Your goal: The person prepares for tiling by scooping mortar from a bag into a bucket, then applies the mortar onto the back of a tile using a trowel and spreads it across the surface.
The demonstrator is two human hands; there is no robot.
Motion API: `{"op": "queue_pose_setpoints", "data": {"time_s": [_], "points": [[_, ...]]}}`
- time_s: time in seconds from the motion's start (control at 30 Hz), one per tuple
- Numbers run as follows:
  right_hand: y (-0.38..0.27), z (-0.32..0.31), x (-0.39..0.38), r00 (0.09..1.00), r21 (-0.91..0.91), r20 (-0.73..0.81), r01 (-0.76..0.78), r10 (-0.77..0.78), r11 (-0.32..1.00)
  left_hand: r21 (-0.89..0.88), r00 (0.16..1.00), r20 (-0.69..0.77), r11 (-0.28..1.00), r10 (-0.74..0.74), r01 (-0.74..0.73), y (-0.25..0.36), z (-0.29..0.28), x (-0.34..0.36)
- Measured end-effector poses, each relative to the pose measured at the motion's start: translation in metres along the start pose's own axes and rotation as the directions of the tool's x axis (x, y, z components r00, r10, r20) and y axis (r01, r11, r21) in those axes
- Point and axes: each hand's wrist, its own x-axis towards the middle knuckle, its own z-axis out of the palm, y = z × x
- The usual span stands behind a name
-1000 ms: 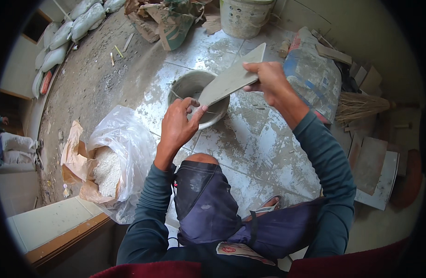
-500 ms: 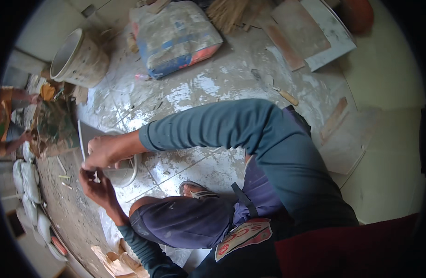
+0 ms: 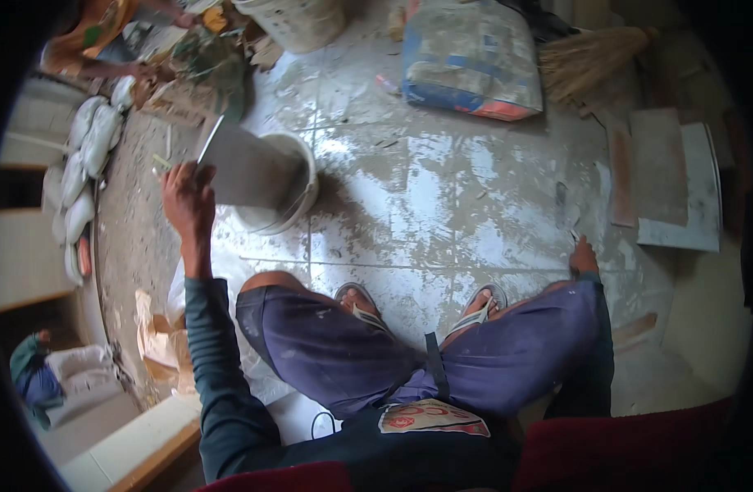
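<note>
Moved since half a second ago: the right hand has left the thin, grey, tile-like slab and dropped to the smeared, pale tiled floor on the person's right; the whole view has swung round too.
Slab from grip: it reaches out from the left hand toward 2 o'clock, over the mouth of the round, grey-white bucket, hiding the bucket's left part.
Slab's axis: its pale edge runs from 7 to 1 o'clock; the face is foreshortened, so I cannot tell which way is longest.
Nearer hand: the left, touching the slab; the right is well apart, between 3 and 4 o'clock from it.
Left grip: fingers pinching the slab by its near edge.
Right grip: fingers pointing down at the floor, a small, pale, narrow object just beyond them at 11 o'clock; I cannot tell whether they close on anything.
Slab's look: flat, dull grey-brown face, bright thin edge, tilted; whether it touches the bucket's rim is unclear.
</note>
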Motion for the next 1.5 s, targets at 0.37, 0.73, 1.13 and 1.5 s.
{"op": "queue_pose_setpoints", "data": {"time_s": [0.37,0.73,1.13,1.5], "points": [[-0.087,-0.153,-0.067,0.899,0.248,-0.113,0.439,-0.424,0.864,-0.046,0.974,0.057,0.975,0.22,-0.218,-0.054,-0.032,0.004],[-0.358,-0.296,-0.095,0.312,0.551,-0.074,0.805,-0.947,0.222,-0.306,0.994,0.063,0.947,-0.086,0.101,-0.082,-0.022,-0.031],[-0.549,-0.246,-0.183,0.274,0.744,-0.152,0.664,-0.95,0.073,-0.757,0.827,0.183,0.46,-0.532,0.464,-0.068,-0.027,-0.073],[-0.558,-0.265,-0.171,0.276,0.784,-0.097,0.613,-0.956,0.097,-0.853,0.73,0.291,0.178,-0.619,0.491,-0.071,-0.022,-0.067]]}}
